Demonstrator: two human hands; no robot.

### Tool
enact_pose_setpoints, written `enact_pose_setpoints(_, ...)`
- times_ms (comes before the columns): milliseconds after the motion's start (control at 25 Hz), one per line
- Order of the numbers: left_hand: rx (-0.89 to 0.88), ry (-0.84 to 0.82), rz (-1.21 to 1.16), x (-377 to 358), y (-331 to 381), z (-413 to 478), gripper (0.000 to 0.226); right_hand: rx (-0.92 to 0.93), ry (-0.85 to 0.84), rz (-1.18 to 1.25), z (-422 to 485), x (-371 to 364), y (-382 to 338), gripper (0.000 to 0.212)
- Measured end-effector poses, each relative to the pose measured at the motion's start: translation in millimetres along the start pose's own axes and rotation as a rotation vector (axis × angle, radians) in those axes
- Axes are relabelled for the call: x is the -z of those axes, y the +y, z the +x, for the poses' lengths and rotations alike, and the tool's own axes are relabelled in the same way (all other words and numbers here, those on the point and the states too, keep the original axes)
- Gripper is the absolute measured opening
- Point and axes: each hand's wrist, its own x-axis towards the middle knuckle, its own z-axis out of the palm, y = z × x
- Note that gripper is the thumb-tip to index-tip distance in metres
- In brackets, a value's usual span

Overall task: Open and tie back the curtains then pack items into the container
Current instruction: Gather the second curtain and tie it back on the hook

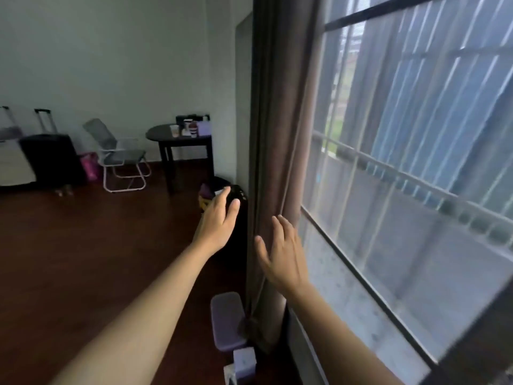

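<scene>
A brown curtain (280,129) hangs gathered in folds at the left edge of the window (410,168). My left hand (219,218) is open in the air just left of the curtain, fingers spread, holding nothing. My right hand (283,254) is open in front of the curtain's lower folds, fingers apart; whether it touches the fabric I cannot tell. A purple lidded container (226,319) sits on the floor at the curtain's foot, with small light boxes (243,362) beside it.
A dark bin (237,195) with items stands behind my left hand. Farther back are a round dark table (166,134) with cups and boxes, a folding chair (122,157), a black suitcase (51,159) and a pink bag (90,168). The floor is dark wood.
</scene>
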Motion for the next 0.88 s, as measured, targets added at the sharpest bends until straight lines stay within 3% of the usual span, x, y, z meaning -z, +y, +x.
enact_pose_setpoints(560,0.139,0.005,0.0,12.7,-142.6,178.5,0.051,-0.104,-0.039,0.094,179.2,-182.7,-18.4,0.082)
enact_pose_setpoints(880,-0.027,-0.24,-0.071,17.4,-227.2,292.9,0.05,-0.433,0.073,-0.005,267.9,-275.2,-39.0,0.077)
